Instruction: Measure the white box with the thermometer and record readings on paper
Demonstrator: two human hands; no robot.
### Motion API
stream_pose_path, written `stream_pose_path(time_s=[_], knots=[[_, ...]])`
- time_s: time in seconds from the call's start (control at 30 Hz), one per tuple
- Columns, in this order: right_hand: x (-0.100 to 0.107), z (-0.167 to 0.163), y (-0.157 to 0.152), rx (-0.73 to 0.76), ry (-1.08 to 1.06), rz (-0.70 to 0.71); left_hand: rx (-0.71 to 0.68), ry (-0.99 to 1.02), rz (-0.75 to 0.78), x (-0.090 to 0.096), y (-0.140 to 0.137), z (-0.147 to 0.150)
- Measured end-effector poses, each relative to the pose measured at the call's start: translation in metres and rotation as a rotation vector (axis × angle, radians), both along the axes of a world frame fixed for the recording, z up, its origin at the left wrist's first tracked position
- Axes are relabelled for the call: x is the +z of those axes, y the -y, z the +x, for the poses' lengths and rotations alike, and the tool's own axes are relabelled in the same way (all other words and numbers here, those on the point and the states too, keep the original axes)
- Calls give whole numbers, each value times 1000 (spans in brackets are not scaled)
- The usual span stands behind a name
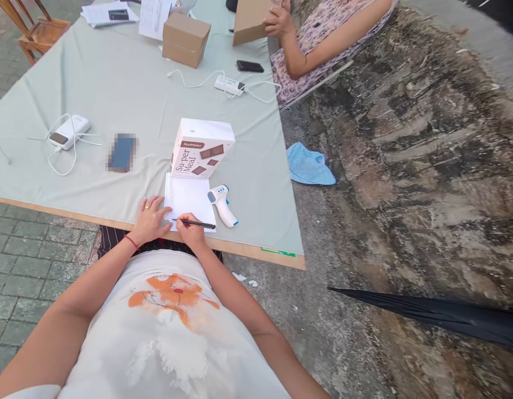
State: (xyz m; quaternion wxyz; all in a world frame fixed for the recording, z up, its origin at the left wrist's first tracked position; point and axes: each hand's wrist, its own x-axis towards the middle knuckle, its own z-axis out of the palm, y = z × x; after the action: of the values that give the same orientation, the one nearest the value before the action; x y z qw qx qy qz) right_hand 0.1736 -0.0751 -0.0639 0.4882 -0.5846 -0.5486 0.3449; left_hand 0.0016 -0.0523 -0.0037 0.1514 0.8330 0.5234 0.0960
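My right hand (191,231) is closed around a black pen (204,224), its tip against a white sheet of paper (193,195) at the table's near edge. Rows of small marks run down the paper's left side. Spread fingers of my left hand (150,220) rest at the paper's left edge, partly on the cloth. Behind the sheet, and over its far end, stands a white Super Meal box (202,147) with brown pictures. A white forehead thermometer (224,206) lies just right of the paper.
A pale green cloth covers the table (127,100). On it are power banks (71,132) with cables, a blurred phone-like object (122,152), a black phone (250,66) and a cardboard box (185,39). Across the corner, another person's hand (279,21) touches a carton (250,22).
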Motion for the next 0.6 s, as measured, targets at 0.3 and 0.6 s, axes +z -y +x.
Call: stream_pose_path(time_s=[0.3,0.6], knots=[[0,2,0,1,12,19,1,6,2,0,0,0],[1,2,-1,4,72,37,0,9,8,-1,0,0]])
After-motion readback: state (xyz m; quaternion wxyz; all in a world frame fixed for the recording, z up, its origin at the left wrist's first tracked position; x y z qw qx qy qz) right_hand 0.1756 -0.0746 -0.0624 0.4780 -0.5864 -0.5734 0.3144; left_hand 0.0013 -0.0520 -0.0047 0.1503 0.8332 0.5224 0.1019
